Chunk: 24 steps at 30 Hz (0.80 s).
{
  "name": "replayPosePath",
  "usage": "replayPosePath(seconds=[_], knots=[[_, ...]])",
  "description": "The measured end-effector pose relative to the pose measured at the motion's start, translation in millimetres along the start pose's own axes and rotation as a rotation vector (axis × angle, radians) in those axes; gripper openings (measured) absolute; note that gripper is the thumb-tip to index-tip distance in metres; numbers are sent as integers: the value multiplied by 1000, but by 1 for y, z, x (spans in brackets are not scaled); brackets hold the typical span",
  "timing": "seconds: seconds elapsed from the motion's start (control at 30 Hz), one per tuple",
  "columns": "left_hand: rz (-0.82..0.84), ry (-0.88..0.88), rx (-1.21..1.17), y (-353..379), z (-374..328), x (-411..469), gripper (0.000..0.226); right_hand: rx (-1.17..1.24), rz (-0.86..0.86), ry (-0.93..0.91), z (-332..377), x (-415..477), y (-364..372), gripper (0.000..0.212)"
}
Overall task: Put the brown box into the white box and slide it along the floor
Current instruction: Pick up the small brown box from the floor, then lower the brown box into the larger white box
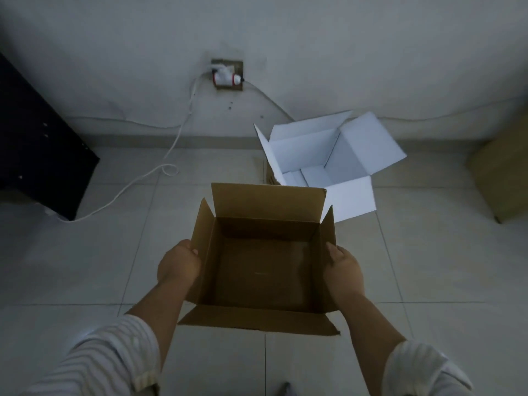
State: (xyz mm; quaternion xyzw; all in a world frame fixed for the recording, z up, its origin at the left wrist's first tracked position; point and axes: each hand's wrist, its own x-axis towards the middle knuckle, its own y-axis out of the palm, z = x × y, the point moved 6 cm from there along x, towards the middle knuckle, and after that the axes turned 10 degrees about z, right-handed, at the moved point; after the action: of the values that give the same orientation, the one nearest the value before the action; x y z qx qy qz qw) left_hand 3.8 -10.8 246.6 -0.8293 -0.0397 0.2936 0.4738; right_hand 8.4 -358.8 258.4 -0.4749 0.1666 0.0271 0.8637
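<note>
The brown box [263, 267] is an open, empty cardboard carton with its four flaps spread, held above the tiled floor at the centre of the view. My left hand [178, 262] grips its left wall and my right hand [343, 270] grips its right wall. Beyond it, to the upper right, the white box [325, 155] stands on the floor near the wall, open and empty, its flaps splayed outward. The brown box's far flap overlaps the white box's near flap in the view.
A white cable [134, 181] runs across the floor from a wall socket [227, 74] to a dark cabinet [37, 144] at the left. Another brown carton [503, 172] sits at the right edge. Pale floor tiles surround the boxes.
</note>
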Motion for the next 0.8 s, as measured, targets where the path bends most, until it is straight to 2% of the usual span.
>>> replayPosePath(seconds=[0.13,0.3,0.4,0.6,0.8], knots=[[-40,42,1,-61,-38,-36,23,4,-49,-36,35,-24,-73,34],[-93,128,8,-127,-91,-65,21,-18,-66,-28,63,-39,-151,45],[-115,166,2,-150,-124,-74,20,13,-103,-24,72,-39,-190,45],[-161,182,0,-156,-190,-75,21,-37,-113,-56,64,-8,-246,48],[-204,126,-82,-126,-274,-62,22,-48,-90,-140,29,68,-307,47]])
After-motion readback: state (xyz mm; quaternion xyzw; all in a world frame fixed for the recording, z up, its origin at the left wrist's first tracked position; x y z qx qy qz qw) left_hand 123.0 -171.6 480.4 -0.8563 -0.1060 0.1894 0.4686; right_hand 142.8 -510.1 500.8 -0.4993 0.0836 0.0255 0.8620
